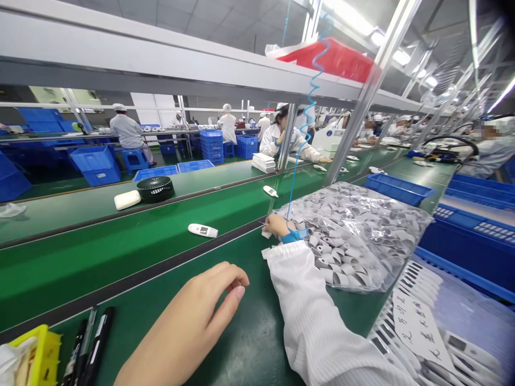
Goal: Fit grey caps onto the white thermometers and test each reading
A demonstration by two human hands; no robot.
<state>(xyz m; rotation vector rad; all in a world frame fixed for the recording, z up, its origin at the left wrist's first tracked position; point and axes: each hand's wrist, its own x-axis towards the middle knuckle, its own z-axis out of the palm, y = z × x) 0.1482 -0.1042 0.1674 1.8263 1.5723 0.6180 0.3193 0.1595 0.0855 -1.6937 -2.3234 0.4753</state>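
Observation:
My left hand [201, 311] rests on the green bench top with its fingers curled down and nothing visible in it. My right hand [277, 224], in a white sleeve with a blue wrist strap [294, 235], reaches to the edge of the conveyor belt [120, 246] and pinches a small white piece [266, 234]. It lies right beside a clear bag of grey caps [354, 236]. A white thermometer-like device [203, 230] lies on the belt to the left of that hand; another device [271, 191] lies farther along.
Black pens [86, 348] and a yellow bin [38, 356] sit at the lower left. A tray of white devices with a handwritten paper label [418, 324] is at lower right, blue bins [396, 187] behind. A black fan [155, 187] and white block [127, 199] sit across the belt. Other workers stand beyond.

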